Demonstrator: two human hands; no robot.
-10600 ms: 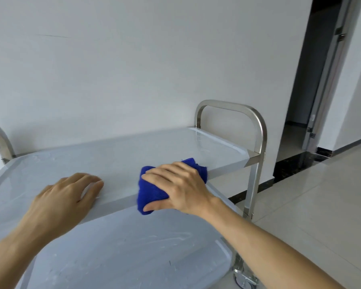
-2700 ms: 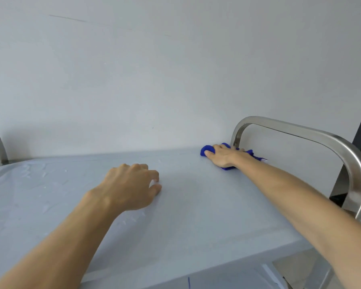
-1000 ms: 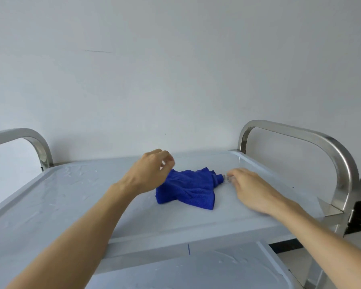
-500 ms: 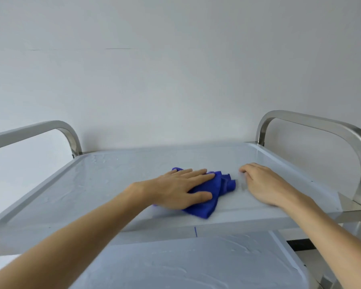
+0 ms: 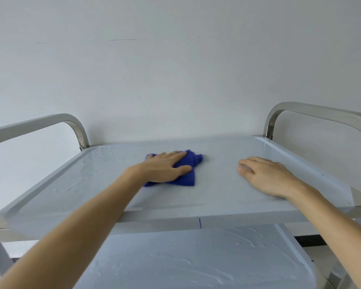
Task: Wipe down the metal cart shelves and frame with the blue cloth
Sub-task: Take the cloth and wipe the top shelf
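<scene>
The left hand (image 5: pixel 165 166) lies flat, fingers straight, pressing the blue cloth (image 5: pixel 188 170) on the cart's top shelf (image 5: pixel 217 184). The right hand (image 5: pixel 265 174) rests flat, holding nothing, well right of the cloth.

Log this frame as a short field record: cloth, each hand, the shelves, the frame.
cloth: blue cloth, bunched, lying on the top shelf left of centre
left hand: left hand flat on the cloth, fingers straight, pressing it down
right hand: right hand palm down on the bare shelf, apart from the cloth
lower shelf: lower shelf visible beneath, streaked
frame: left handle and right handle arch over the shelf ends, untouched
background: plain white wall
</scene>
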